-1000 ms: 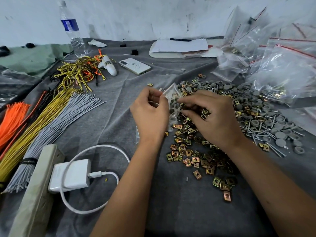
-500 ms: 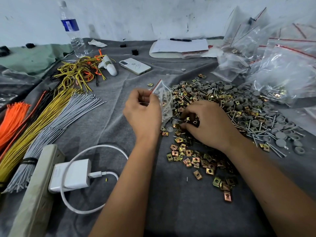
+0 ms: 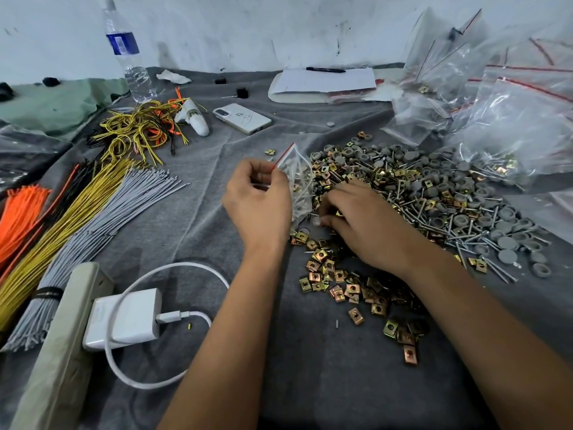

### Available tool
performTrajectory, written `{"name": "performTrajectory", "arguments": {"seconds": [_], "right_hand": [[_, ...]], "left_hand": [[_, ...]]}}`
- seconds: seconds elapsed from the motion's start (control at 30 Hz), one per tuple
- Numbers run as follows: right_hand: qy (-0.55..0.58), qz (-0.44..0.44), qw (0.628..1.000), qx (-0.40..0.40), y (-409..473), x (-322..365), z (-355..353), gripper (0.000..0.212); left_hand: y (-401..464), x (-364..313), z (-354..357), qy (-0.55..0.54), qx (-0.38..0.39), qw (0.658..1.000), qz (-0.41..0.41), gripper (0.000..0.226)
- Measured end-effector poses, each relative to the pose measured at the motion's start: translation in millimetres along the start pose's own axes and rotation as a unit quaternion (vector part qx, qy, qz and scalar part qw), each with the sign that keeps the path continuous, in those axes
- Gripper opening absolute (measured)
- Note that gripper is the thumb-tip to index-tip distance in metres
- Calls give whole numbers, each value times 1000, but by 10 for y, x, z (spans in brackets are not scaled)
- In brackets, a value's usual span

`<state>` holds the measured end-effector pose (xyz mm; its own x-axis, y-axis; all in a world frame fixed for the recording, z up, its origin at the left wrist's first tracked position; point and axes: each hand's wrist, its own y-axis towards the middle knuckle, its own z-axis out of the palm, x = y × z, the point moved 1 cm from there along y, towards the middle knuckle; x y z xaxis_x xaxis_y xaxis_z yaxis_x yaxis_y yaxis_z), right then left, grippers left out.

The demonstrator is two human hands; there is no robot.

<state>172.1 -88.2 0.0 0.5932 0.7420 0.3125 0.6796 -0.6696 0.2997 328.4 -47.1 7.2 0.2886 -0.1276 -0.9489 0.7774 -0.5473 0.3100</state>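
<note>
Pinching one small clear zip bag (image 3: pixel 299 181) by its left side, the left hand (image 3: pixel 257 206) has thumb and fingers curled round the plastic. The bag stands nearly upright at the left edge of the hardware pile (image 3: pixel 434 193). Its long axis runs top to bottom, with the red-striped mouth pointing up and away from the person. The right hand (image 3: pixel 366 225), just right of the bag, lies palm down on the pile with its fingers bent into the pieces. Its fingertips touch one pale round piece (image 3: pixel 316 221), though I cannot tell whether they pinch it. The pile mixes screws, grey caps and brass clips (image 3: pixel 341 283), too many to count, and the clips spill off its near side. Left of the pile lie three straight wire bundles: grey (image 3: pixel 102 225), yellow (image 3: pixel 62 231) and orange (image 3: pixel 18 212). One phone (image 3: pixel 242 118) and one water bottle (image 3: pixel 130 57) sit beyond the pile to its left, and one pen (image 3: pixel 325 69) lies straight behind it. One white charger (image 3: pixel 124 321) lies nearer than the pile, to its left.
</note>
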Motion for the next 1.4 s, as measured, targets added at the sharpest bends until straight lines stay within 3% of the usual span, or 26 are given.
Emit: {"name": "performTrajectory", "arguments": {"seconds": [0.07, 0.17, 0.3, 0.4, 0.5, 0.7, 0.77, 0.9, 1.0, 1.2, 1.4], "right_hand": [[63, 26, 997, -40, -7, -14, -54, 11], [152, 30, 974, -165, -36, 7, -153, 6], [154, -33, 951, -266, -49, 32, -222, 14], [113, -73, 964, -231, -37, 66, -187, 26], [111, -54, 969, -216, -29, 64, -153, 37], [133, 2, 949, -287, -50, -52, -243, 19], [95, 9, 967, -237, -57, -92, -243, 16], [9, 47, 997, -59, -69, -170, -186, 20], [-8, 62, 998, -8, -73, -192, -171, 23], [-8, 60, 998, -23, -60, -213, -140, 13], [132, 56, 973, -179, -61, -160, -236, 11]], "left_hand": [[-4, -2, 0, 1, 1, 1000, 4, 8], [-22, -3, 0, 0, 7, 1000, 18, 9], [-74, -20, 25, 21, 74, 995, 67, 13], [-111, -35, 64, 43, 129, 986, 92, 11], [-105, -23, 69, 39, 129, 987, 92, 10], [-55, -8, 41, -1, 69, 997, 35, 12], [-34, 5, 27, -12, 42, 999, 13, 12], [-17, 15, 18, -28, 20, 999, -15, 13], [-19, 4, 20, -26, 22, 999, -12, 14], [-13, 23, 23, -22, 25, 999, -13, 12], [-75, 3, 52, -5, 54, 998, 33, 13]]}}
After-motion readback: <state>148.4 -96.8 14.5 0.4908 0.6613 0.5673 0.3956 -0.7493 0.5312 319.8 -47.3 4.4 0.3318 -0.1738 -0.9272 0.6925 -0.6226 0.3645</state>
